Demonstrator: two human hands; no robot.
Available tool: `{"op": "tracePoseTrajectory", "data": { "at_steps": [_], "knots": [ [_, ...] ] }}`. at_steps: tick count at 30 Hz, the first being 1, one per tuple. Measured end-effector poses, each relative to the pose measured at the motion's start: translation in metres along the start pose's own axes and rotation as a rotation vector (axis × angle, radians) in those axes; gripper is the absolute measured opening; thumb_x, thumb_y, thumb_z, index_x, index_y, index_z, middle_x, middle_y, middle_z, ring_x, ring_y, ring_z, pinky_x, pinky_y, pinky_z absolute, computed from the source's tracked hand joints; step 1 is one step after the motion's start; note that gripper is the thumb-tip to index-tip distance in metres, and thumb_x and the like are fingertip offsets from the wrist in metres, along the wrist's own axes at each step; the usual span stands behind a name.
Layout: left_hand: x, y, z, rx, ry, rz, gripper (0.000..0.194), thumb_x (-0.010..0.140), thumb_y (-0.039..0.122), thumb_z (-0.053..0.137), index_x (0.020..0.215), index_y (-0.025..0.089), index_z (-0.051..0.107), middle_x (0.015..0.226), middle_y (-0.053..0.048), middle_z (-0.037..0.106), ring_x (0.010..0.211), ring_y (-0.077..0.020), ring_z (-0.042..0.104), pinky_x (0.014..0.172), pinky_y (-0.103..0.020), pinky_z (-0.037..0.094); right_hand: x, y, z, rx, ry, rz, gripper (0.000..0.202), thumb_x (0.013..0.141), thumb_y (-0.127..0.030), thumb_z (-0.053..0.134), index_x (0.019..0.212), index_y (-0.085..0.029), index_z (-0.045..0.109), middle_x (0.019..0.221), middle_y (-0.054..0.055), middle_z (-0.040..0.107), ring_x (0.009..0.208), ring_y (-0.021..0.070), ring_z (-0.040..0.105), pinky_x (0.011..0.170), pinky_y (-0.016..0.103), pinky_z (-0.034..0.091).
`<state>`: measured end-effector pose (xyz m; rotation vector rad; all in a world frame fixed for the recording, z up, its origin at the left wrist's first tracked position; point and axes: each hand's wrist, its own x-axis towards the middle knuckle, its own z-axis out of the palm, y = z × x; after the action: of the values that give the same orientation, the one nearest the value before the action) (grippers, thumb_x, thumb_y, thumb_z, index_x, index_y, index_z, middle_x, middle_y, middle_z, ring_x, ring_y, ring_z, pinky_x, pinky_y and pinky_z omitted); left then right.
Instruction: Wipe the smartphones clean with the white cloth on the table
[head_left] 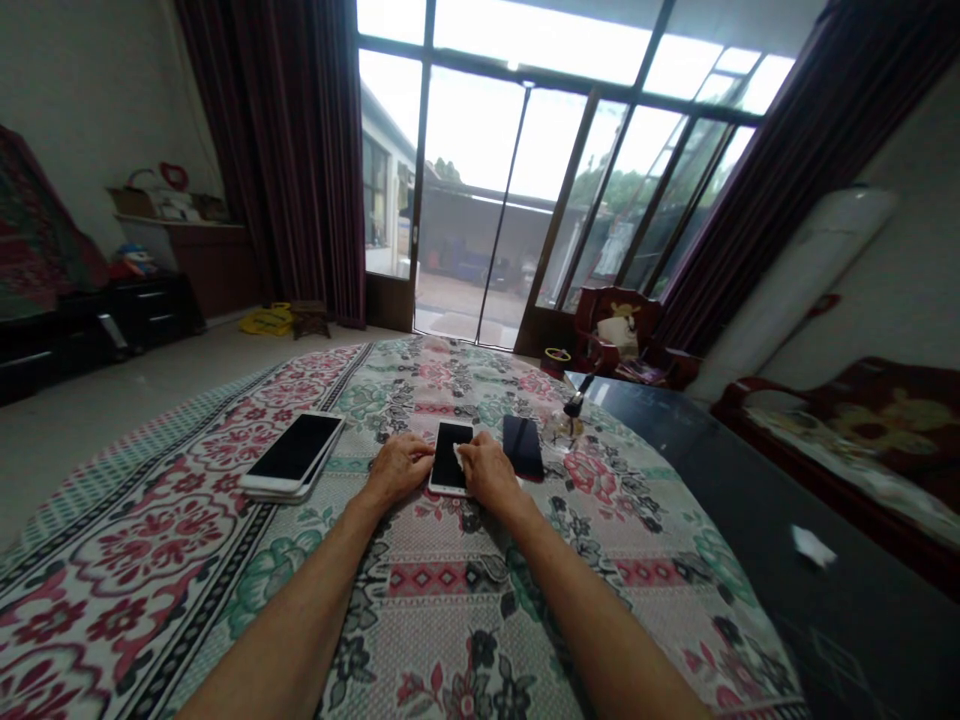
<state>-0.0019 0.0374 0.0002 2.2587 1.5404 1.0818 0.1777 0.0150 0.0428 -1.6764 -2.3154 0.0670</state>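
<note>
A white smartphone (444, 478) with a dark screen lies flat on the table between my hands. My left hand (401, 470) has its fingers bent against the phone's left edge, holding it. A small white tissue (457, 456) is pinched in my right hand (486, 470) and rests on the screen. To the left, a stack of white phones (294, 452) lies with the top one's black screen facing up. Just right of my right hand is a dark phone (523, 446), its lower corner close to my wrist. My right fingertips are partly hidden.
A flowered tablecloth (442, 625) covers the round table. Near its right side stands a clear glass container (564, 432) with a black-handled item (577, 400). Beyond is a dark table (757, 500) with a crumpled white paper (813, 547). Wooden chairs and a glass door lie further back.
</note>
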Motion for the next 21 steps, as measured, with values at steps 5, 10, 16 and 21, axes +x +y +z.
{"op": "tracePoseTrajectory", "data": {
  "at_steps": [5,10,16,21],
  "knots": [
    [0.001,-0.004,0.002,-0.019,-0.033,-0.005,0.016,0.077,0.019,0.063,0.085,0.020,0.077,0.088,-0.005,0.073,0.084,-0.0183,0.065,0.081,-0.028,0.047,-0.023,0.003,0.001,0.048,0.035,-0.173,0.025,0.094,-0.020,0.045,0.091,-0.017,0.069,0.093,0.007,0.055,0.084,0.0151,0.051,0.074,0.023,0.038],
    [0.000,-0.003,0.000,-0.002,-0.040,-0.012,0.017,0.077,0.019,0.062,0.085,0.019,0.077,0.089,-0.005,0.072,0.083,-0.0180,0.065,0.079,-0.027,0.048,-0.041,0.003,0.003,0.111,0.054,-0.287,0.022,0.094,-0.018,0.046,0.093,-0.018,0.068,0.094,0.006,0.054,0.086,0.0142,0.049,0.077,0.024,0.038],
    [0.000,-0.001,-0.001,0.020,-0.033,-0.007,0.017,0.076,0.018,0.062,0.084,0.021,0.076,0.089,-0.004,0.072,0.084,-0.0174,0.064,0.081,-0.026,0.047,-0.046,0.000,0.007,0.145,0.069,-0.349,0.022,0.094,-0.020,0.047,0.091,-0.019,0.068,0.096,0.006,0.054,0.088,0.0150,0.048,0.079,0.026,0.038],
    [0.000,-0.003,-0.001,0.001,-0.045,0.015,0.016,0.077,0.020,0.062,0.084,0.021,0.076,0.088,-0.004,0.072,0.084,-0.0174,0.064,0.080,-0.026,0.048,-0.041,0.007,0.006,0.176,0.073,-0.344,0.022,0.093,-0.019,0.048,0.096,-0.020,0.070,0.095,0.006,0.055,0.089,0.0156,0.049,0.080,0.027,0.039]
  ]
}}
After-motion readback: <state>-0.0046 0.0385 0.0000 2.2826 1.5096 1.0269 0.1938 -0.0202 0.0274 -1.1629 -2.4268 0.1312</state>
